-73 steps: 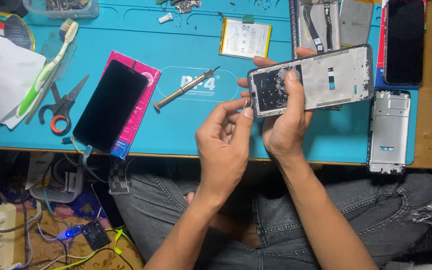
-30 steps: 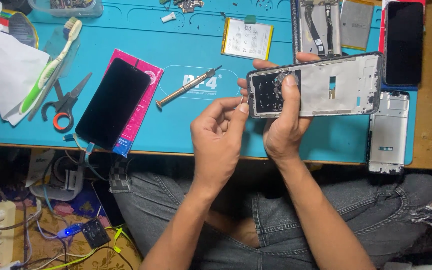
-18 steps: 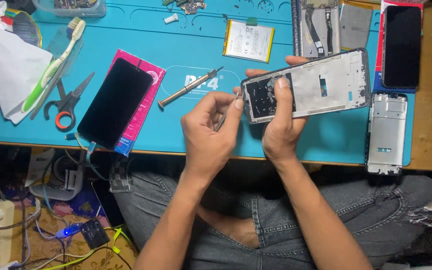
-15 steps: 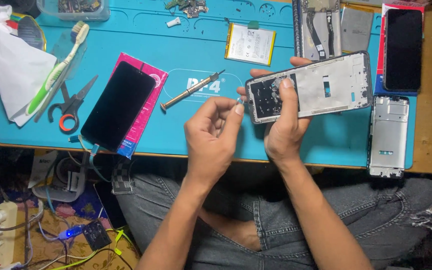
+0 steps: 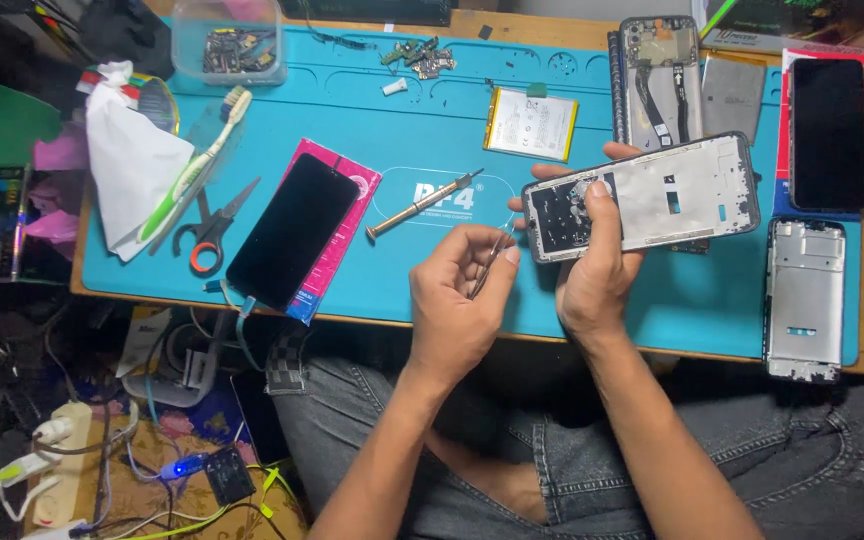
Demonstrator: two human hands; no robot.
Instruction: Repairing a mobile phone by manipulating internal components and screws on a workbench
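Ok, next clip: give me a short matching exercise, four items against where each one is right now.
Items:
1. phone frame
2. tweezers
3. toothbrush
4. screwdriver

Places:
a. lying bare on the blue mat, beside its printed logo
b. resting against the white cloth
c. pinched in the left hand
d. gripped in the right hand, thumb on its dark end

Pairs: 1-d, 2-c, 3-b, 4-a
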